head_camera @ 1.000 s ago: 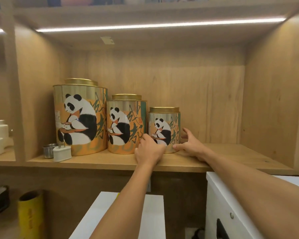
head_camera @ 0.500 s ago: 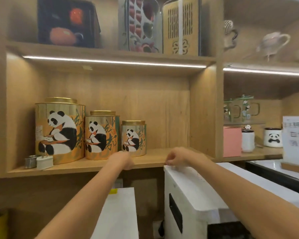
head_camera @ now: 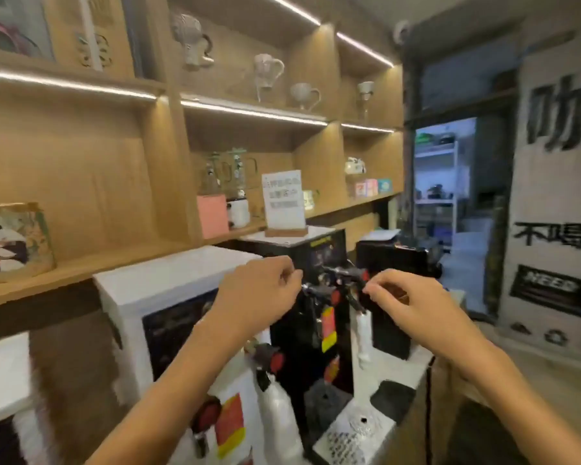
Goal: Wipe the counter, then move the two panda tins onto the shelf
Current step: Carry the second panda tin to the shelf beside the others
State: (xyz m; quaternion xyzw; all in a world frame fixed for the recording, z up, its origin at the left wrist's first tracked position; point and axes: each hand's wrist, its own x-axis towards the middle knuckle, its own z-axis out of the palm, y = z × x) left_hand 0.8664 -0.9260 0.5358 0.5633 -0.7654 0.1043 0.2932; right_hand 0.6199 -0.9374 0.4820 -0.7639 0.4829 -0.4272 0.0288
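Observation:
Only one panda tin [head_camera: 12, 241] shows, at the far left edge, standing on the wooden shelf [head_camera: 121, 260]; the picture is blurred by motion. My left hand [head_camera: 259, 297] hovers in mid-air in front of me, fingers loosely curled, holding nothing. My right hand [head_camera: 413, 307] hangs beside it, also loosely curled and empty. Both hands are well to the right of the tin and clear of the shelf, above the machines on the counter.
A white machine [head_camera: 182, 297] and a black dispenser [head_camera: 316, 313] with taps stand below my hands. A paper sign on a wooden base [head_camera: 284, 206] sits on top. A pink box [head_camera: 212, 214], mugs and cups fill shelves. A doorway [head_camera: 443, 196] opens right.
My view has swung right, away from the three tins. Both hands came off the small tin and the shelf edge and now float over the counter machines.

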